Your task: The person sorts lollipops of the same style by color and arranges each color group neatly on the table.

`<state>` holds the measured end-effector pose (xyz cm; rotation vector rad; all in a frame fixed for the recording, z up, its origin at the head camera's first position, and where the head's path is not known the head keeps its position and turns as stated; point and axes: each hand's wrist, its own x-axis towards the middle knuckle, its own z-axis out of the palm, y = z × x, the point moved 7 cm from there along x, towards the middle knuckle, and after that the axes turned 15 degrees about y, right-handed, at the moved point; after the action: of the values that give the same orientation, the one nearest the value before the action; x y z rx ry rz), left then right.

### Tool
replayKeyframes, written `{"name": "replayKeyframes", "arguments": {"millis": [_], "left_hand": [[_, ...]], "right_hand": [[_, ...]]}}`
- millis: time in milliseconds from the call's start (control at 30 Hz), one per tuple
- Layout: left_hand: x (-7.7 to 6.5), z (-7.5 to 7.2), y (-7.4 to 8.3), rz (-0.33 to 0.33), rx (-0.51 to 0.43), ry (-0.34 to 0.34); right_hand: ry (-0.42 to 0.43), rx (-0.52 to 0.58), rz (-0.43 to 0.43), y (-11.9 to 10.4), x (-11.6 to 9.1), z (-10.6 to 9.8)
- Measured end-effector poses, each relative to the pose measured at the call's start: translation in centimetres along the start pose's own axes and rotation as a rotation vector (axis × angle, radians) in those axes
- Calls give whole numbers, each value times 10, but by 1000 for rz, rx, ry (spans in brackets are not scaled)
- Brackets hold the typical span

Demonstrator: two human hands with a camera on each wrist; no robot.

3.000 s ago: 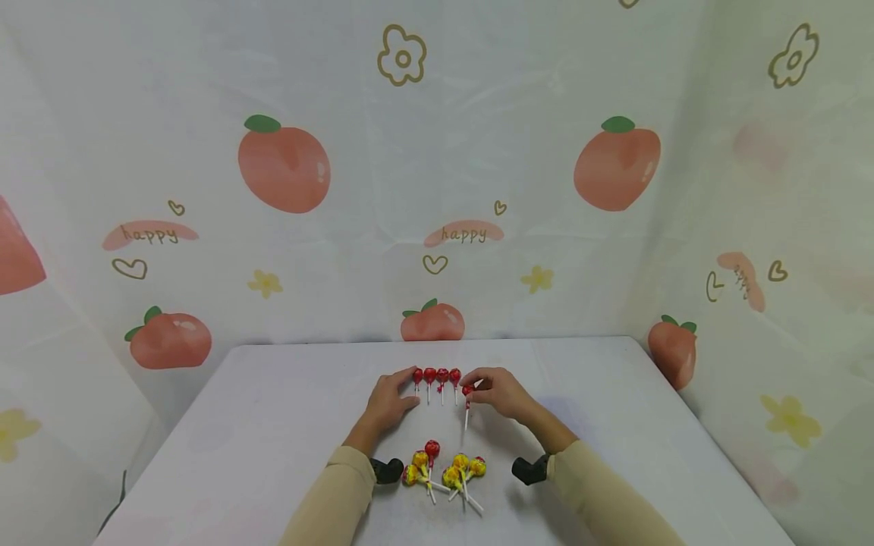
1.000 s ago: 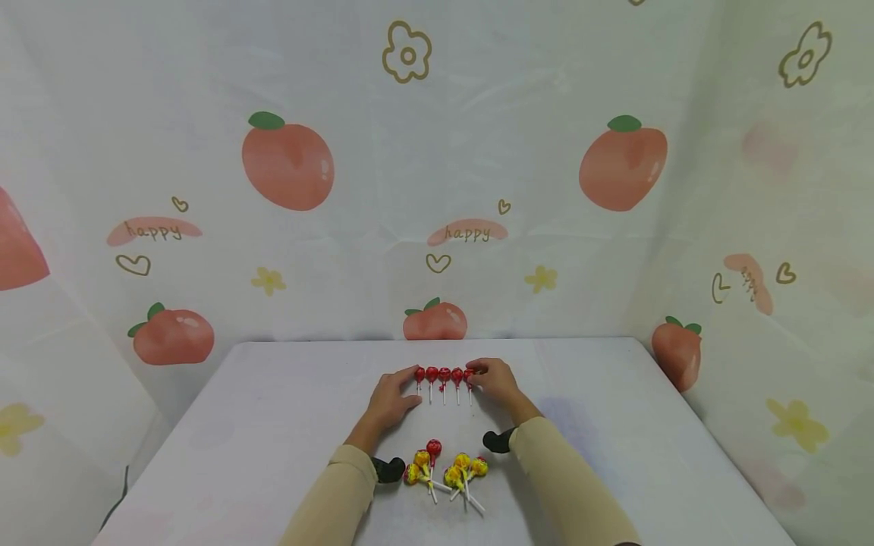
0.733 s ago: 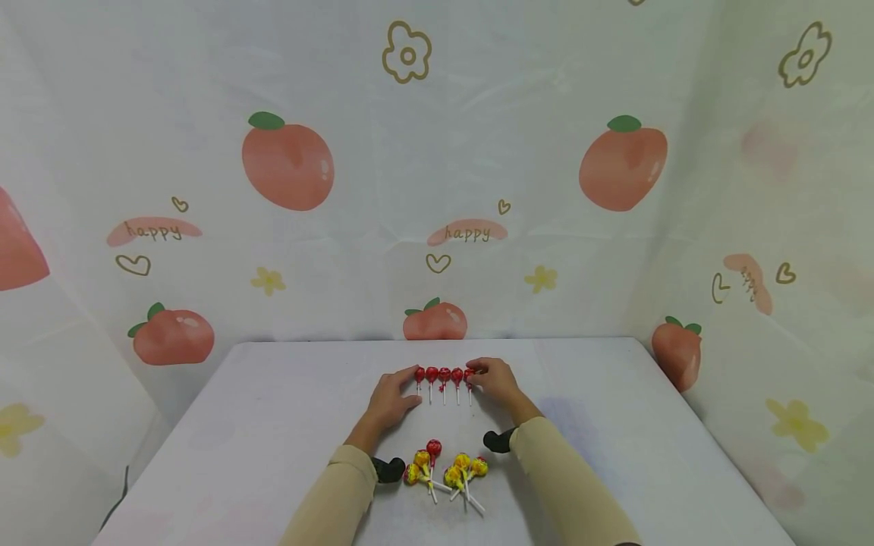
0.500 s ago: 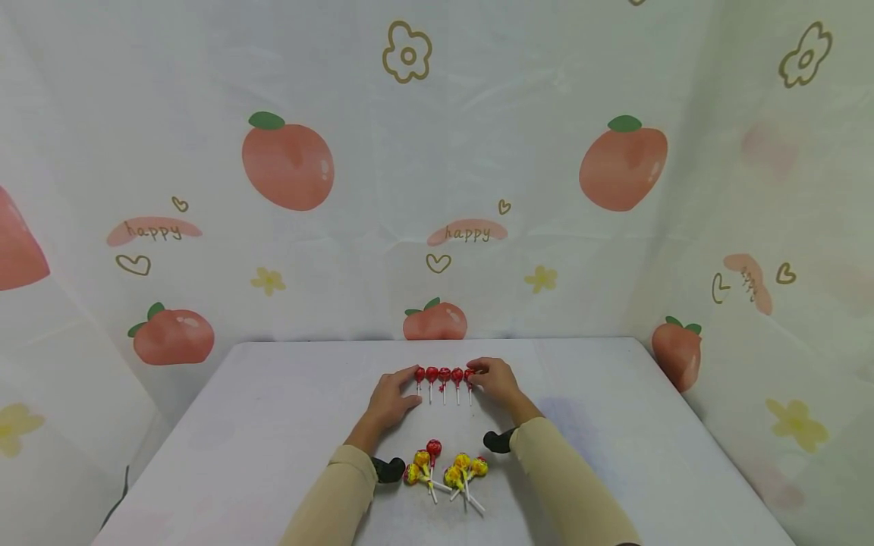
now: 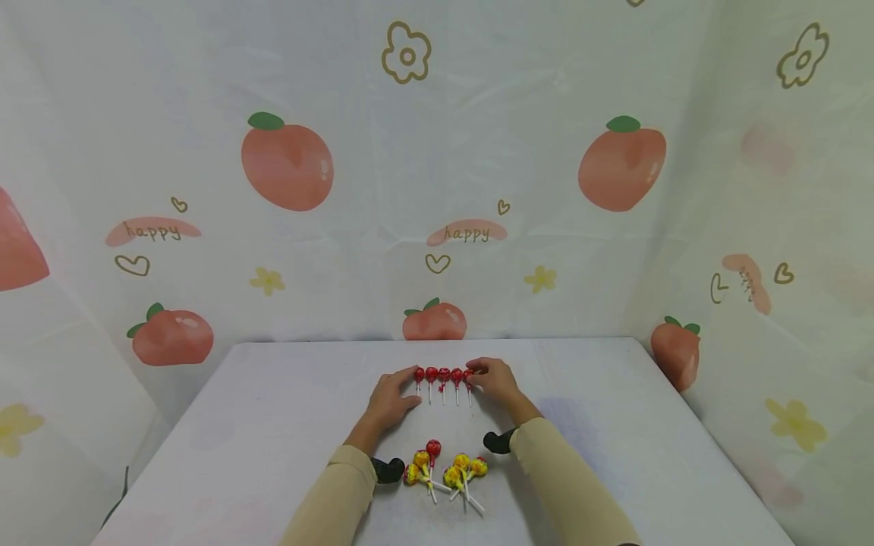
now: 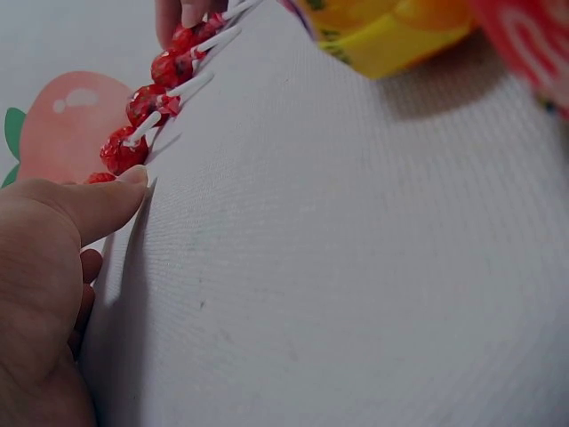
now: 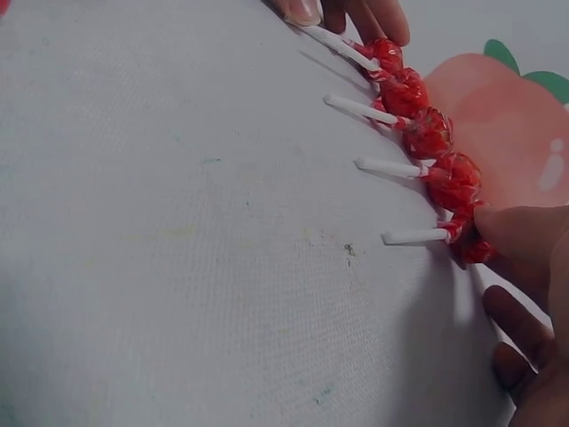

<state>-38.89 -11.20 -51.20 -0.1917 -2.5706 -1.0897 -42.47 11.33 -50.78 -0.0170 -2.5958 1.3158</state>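
From my screen, the right hand (image 5: 495, 381) has its grip pinching the rightmost red lollipop (image 7: 451, 233) by the head, apparently to keep it level with its neighbours. The left hand (image 5: 388, 400) keeps a loose grip, thumb by the stick end and a finger by the head of the leftmost red lollipop (image 5: 419, 375); I'd guess it serves as a stop. Between them lie three more red lollipops (image 5: 444, 374), making five abreast near the tabletop's (image 5: 287, 432) far edge, roughly parallel to it. Each long axis runs far to near, head toward the far edge, stick toward the near. Nearer, between the sleeves (image 5: 334, 493), I see five yellow lollipops (image 5: 461, 461) and a loose red lollipop (image 5: 433, 447), sticks crossing.
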Motion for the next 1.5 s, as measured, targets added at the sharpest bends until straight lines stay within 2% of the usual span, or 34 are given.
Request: {"name": "replayKeyframes", "arguments": {"millis": [167,467,633,767,967,1067,1267,1500], "left_hand": [[0,0,-1,-2,-9,2],[-1,2,-3,-14,-7,2],[-1,1,-2,-13,0,3],[0,1,-2,-8,5,-2],[1,1,-1,6,2,-6],[1,0,0,27,2,1],[1,-1,-1,37,-5,5],[0,0,0,40,5,2]], "right_hand": [[15,21,27,-2,0,-4],[134,120,-34,-25,-4,-16],[111,227,-47,-43,-17,-16],[58,287,-82,-52,-29,-11],[-46,296,-131,-59,-46,2],[-127,299,-145,-63,-55,9],[-309,294,-111,-61,-71,25],[-464,246,-119,-56,-89,38]]}}
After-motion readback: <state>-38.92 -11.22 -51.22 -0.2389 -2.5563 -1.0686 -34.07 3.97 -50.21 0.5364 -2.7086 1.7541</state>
